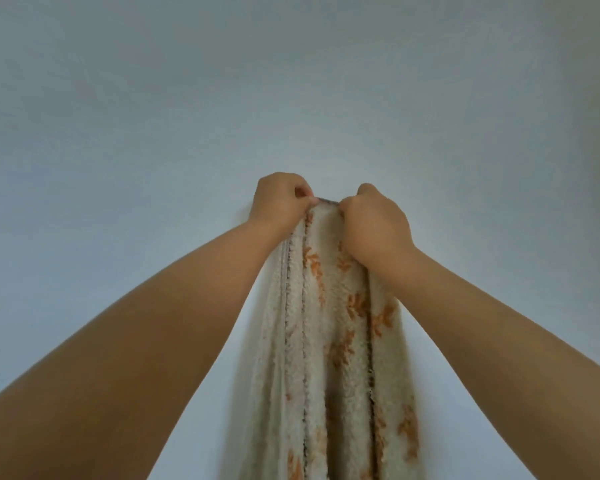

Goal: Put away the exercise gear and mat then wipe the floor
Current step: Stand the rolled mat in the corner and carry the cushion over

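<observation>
**Cloth held up against the wall**

The cloth (329, 341), cream and fluffy with orange markings, hangs in folds down a pale wall (153, 98). We pinch its top edge with our left hand (279, 202) and grip it just beside with our right hand (374, 225), both arms raised.

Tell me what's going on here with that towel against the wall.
A person is holding a fluffy cream towel with orange patterns up against a plain pale wall. The left hand and the right hand both pinch its top edge, close together, and the rest of the cloth hangs straight down in folds between the forearms. Whether a hook or rail sits behind the hands cannot be seen.
</observation>
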Action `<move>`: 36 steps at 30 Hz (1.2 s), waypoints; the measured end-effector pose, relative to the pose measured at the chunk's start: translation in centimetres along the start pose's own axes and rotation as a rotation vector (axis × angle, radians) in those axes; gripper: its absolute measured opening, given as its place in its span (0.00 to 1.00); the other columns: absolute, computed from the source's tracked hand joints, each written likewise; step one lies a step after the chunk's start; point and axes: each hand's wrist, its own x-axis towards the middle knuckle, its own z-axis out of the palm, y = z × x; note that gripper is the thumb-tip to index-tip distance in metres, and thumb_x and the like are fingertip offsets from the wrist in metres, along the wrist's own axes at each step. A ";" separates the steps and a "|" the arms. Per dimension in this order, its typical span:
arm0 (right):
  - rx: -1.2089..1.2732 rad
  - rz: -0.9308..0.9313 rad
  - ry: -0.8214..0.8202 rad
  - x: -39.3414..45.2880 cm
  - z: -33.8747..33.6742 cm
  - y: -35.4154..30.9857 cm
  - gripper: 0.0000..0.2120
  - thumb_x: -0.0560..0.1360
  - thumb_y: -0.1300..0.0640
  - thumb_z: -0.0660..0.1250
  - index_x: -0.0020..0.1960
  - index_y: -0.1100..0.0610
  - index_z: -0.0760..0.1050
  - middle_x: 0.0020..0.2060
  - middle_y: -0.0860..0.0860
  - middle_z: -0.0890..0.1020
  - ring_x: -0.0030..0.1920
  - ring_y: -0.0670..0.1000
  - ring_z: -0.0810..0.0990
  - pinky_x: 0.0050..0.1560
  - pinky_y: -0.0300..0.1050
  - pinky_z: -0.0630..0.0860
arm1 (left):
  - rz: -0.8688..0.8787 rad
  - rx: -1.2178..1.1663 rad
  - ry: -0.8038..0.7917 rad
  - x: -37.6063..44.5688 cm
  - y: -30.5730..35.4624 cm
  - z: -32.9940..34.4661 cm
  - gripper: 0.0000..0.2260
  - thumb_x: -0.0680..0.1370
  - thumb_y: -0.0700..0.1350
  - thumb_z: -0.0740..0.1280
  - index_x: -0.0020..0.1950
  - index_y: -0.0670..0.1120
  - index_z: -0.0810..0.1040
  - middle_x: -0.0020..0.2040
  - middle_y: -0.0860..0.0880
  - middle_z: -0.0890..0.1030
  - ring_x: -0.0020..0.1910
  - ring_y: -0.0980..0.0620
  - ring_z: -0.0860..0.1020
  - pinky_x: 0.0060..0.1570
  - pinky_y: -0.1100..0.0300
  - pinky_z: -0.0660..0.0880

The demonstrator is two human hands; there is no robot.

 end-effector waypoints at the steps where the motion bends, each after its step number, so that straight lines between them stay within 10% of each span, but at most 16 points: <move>1: 0.008 0.013 -0.011 -0.2 0.0 0.1 0.12 0.76 0.65 0.56 0.54 0.60 0.76 0.45 0.55 0.67 0.38 0.52 0.67 0.41 0.43 0.65 | -0.002 -0.009 -0.013 -0.1 0.0 0.1 0.07 0.76 0.42 0.69 0.48 0.39 0.83 0.49 0.44 0.84 0.44 0.57 0.74 0.41 0.70 0.68; 11: 0.360 0.219 -0.258 -1.6 0.9 0.3 0.14 0.72 0.65 0.60 0.54 0.61 0.80 0.53 0.54 0.82 0.52 0.54 0.80 0.53 0.47 0.79 | -0.123 -0.067 -0.124 -3.8 -0.2 -0.1 0.09 0.77 0.37 0.66 0.55 0.39 0.83 0.56 0.44 0.83 0.54 0.53 0.78 0.50 0.73 0.66; 16: 0.284 0.202 -0.289 -4.0 0.7 -1.2 0.10 0.75 0.62 0.58 0.50 0.59 0.78 0.44 0.52 0.79 0.44 0.53 0.76 0.36 0.39 0.69 | -0.154 0.007 -0.188 -6.3 -0.7 -0.7 0.12 0.79 0.37 0.62 0.57 0.43 0.82 0.56 0.45 0.83 0.56 0.49 0.79 0.54 0.65 0.70; 21: -0.076 -0.002 0.063 -8.9 0.3 -4.4 0.01 0.68 0.64 0.66 0.38 0.61 0.74 0.37 0.54 0.74 0.44 0.57 0.73 0.38 0.46 0.61 | -0.191 0.362 -0.350 -10.4 -2.7 -5.8 0.15 0.81 0.40 0.58 0.65 0.45 0.76 0.65 0.45 0.77 0.64 0.47 0.74 0.63 0.57 0.69; 26: 0.025 -0.035 -0.343 -13.7 -0.4 -12.7 0.13 0.76 0.59 0.57 0.58 0.59 0.73 0.59 0.55 0.74 0.64 0.58 0.68 0.62 0.49 0.64 | -0.245 0.819 -0.559 -18.6 -6.0 -16.6 0.16 0.80 0.37 0.56 0.66 0.44 0.73 0.64 0.45 0.74 0.64 0.46 0.73 0.62 0.56 0.71; 36: 0.436 -0.324 -0.887 -29.3 -2.0 -41.5 0.21 0.79 0.53 0.56 0.71 0.54 0.64 0.65 0.55 0.71 0.67 0.57 0.68 0.62 0.49 0.68 | -0.756 1.036 -0.852 -40.5 -9.6 -45.3 0.21 0.82 0.51 0.55 0.73 0.45 0.65 0.68 0.44 0.70 0.68 0.44 0.68 0.65 0.52 0.69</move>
